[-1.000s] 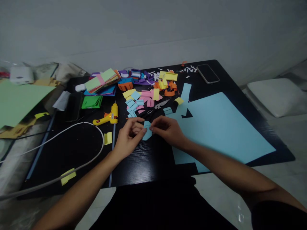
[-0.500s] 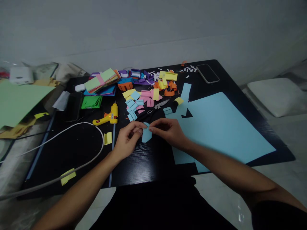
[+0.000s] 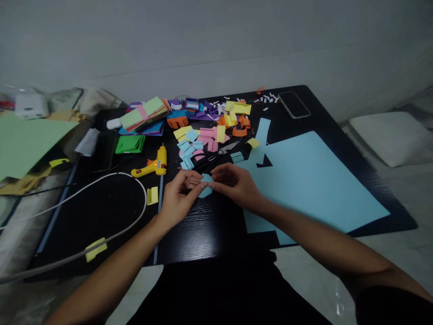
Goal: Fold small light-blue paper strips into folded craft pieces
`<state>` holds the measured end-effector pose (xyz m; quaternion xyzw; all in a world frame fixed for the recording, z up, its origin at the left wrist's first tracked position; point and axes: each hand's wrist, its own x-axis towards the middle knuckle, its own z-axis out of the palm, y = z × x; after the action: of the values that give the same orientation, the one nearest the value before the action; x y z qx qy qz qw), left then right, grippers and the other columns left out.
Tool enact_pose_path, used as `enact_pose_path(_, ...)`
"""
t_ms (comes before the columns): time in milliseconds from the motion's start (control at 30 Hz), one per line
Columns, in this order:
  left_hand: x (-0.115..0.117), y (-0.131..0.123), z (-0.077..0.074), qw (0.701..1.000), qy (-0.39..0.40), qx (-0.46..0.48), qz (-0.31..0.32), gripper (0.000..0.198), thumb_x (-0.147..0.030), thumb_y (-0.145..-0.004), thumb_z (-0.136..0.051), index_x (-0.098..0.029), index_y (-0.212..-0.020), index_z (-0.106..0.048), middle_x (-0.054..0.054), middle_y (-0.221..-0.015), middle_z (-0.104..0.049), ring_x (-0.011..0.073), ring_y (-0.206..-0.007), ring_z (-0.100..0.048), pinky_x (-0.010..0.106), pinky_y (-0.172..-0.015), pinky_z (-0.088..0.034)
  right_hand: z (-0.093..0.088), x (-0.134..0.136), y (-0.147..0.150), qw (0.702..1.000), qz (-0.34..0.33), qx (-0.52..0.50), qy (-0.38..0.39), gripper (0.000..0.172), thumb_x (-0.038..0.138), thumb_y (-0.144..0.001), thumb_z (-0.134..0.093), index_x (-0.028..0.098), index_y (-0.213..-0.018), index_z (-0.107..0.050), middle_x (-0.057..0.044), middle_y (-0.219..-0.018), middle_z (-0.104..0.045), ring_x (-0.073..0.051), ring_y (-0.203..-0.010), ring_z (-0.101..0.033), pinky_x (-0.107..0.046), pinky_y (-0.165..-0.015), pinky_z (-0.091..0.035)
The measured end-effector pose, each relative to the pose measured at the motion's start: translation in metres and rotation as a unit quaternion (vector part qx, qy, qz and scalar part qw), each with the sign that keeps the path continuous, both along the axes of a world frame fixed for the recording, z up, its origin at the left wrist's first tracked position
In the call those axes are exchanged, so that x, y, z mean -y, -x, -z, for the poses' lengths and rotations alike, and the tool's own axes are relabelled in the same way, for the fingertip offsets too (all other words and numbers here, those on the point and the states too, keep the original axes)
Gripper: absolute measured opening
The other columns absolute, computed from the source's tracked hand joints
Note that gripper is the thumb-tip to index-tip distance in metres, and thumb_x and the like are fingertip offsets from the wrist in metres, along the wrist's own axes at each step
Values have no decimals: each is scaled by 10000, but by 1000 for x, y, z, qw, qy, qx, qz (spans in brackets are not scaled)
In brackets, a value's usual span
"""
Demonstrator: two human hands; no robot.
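Between my two hands is a small light-blue paper piece (image 3: 205, 193), held just above the dark table near its front middle. My left hand (image 3: 181, 192) pinches its left side between thumb and fingers. From the other side my right hand (image 3: 236, 185) grips it, the two thumb tips almost meeting over the paper. Fingers cover part of the piece. Just beyond my hands lie scissors (image 3: 228, 147), their handles partly hidden, and a group of folded light-blue paper pieces (image 3: 186, 151). A big light-blue sheet (image 3: 314, 180) lies under my right forearm.
A yellow glue gun (image 3: 158, 163) stands left of my hands, near a white cable (image 3: 146, 198) looping over the table (image 3: 199, 234). Colourful paper pieces (image 3: 213, 133) are heaped behind. A phone (image 3: 293, 104) lies at the back right; green folded paper (image 3: 130, 144) at the left.
My thumbs have come together over the light-blue paper piece, which now shows less and looks tilted or bent. My right hand has shifted slightly left. The other things stay put.
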<state>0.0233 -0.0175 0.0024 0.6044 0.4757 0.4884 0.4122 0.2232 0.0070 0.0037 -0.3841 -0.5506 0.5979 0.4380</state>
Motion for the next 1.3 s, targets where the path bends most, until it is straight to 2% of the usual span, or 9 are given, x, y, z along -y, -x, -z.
enact_pose_path(200,0,-1,-5,1000,7,3,3,263,-268,-872,-794,-212,-1095,-666,26,-889,-769,159,-763,-725,302,-746,-600,0,-1,-3,994,-12,85,-63,159,368,-887,-801,215,-906,-767,-10,-824,-743,-151,-764,-681,-304,-733,-547)
enact_pose_path(333,-3,0,-12,995,-46,-82,16,72,-279,-902,-750,-220,-942,-760,31,-851,-716,167,-771,-662,316,-740,-556,-3,0,-4,980,24,132,-149,140,367,-885,-810,229,-875,-789,-21,-863,-700,-156,-780,-648,-299,-708,-513)
enact_pose_path(433,-3,2,-14,988,-97,-121,-8,52,-270,-897,-760,-233,-901,-797,7,-764,-635,156,-724,-597,295,-688,-503,-6,3,-2,986,13,120,-115,182,400,-905,-786,218,-901,-780,3,-758,-675,-128,-648,-615,-276,-629,-502)
enact_pose_path(533,-1,4,-12,990,-75,-120,-13,86,-264,-926,-743,-225,-968,-807,-42,-618,-574,112,-564,-520,251,-576,-438,-6,6,1,999,-26,38,-18,253,434,-896,-790,198,-981,-756,11,-743,-707,-124,-599,-659,-266,-605,-547)
enact_pose_path(667,0,5,-8,995,-58,-77,8,99,-237,-930,-735,-207,-1000,-797,-1,-765,-731,116,-654,-652,235,-646,-523,-3,4,4,996,-38,-64,43,285,403,-814,-868,192,-972,-761,-20,-840,-776,-160,-738,-749,-281,-678,-618)
enact_pose_path(767,-2,4,-8,997,-62,-35,25,98,-210,-906,-743,-197,-992,-789,49,-959,-768,140,-788,-711,244,-720,-577,-1,3,3,997,-20,-65,26,261,362,-765,-907,201,-928,-780,-14,-856,-788,-158,-767,-754,-315,-780,-637)
enact_pose_path(900,-2,4,-9,998,-53,-7,34,139,-198,-879,-769,-193,-1017,-784,58,-965,-750,144,-809,-712,253,-750,-593,-2,3,2,1000,-3,-29,-10,238,337,-747,-919,227,-921,-799,-14,-889,-805,-175,-830,-764,-353,-856,-635)
enact_pose_path(1100,-1,3,-13,999,-44,-6,25,85,-235,-889,-782,-200,-965,-797,38,-889,-770,133,-765,-716,234,-711,-584,-1,5,2,998,19,3,-54,151,336,-810,-877,236,-904,-815,-9,-841,-797,-156,-753,-733,-324,-769,-609)
enact_pose_path(1300,-1,-1,-15,1000,-21,13,-8,98,-252,-908,-771,-168,-865,-745,18,-741,-750,126,-665,-712,222,-641,-574,-3,7,2,999,7,-3,-41,174,349,-854,-839,203,-943,-804,-31,-845,-800,-159,-743,-749,-318,-744,-624)
